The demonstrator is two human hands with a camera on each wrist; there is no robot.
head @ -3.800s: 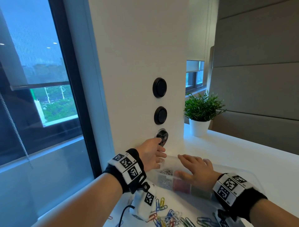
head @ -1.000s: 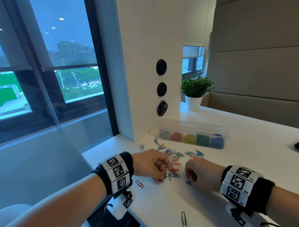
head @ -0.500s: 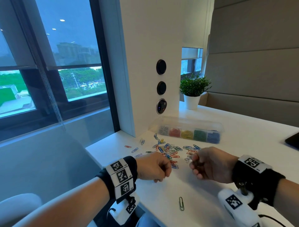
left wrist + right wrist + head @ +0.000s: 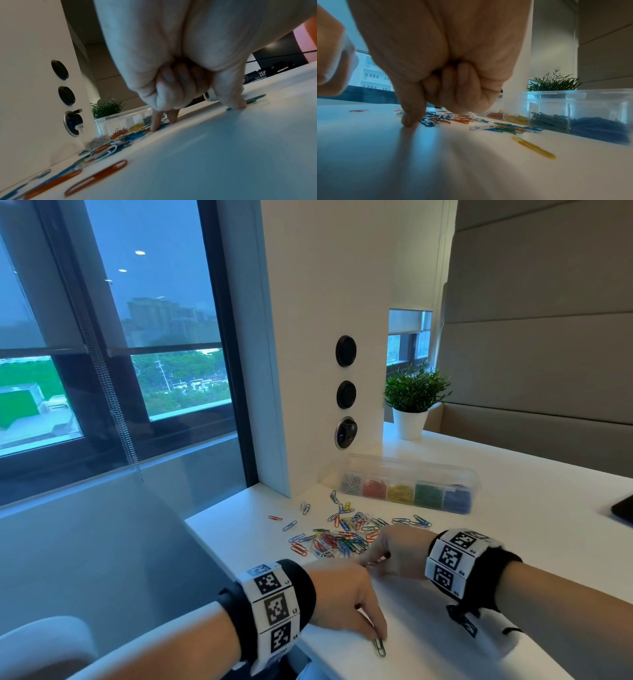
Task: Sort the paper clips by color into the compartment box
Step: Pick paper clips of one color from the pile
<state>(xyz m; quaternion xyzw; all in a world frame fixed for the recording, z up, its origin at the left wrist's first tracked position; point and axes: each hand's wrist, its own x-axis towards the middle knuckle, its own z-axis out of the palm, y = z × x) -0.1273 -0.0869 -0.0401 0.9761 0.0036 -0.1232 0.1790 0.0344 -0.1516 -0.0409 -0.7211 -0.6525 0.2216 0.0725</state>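
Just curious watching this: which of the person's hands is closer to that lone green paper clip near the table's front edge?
Left. The left hand has a fingertip on the green paper clip; the right hand is farther back beside the pile.

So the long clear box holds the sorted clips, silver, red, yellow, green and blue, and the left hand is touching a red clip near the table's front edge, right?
Nearly. The box and its colour order are as you say, but the clip under the left hand is green, not red. The head view shows it.
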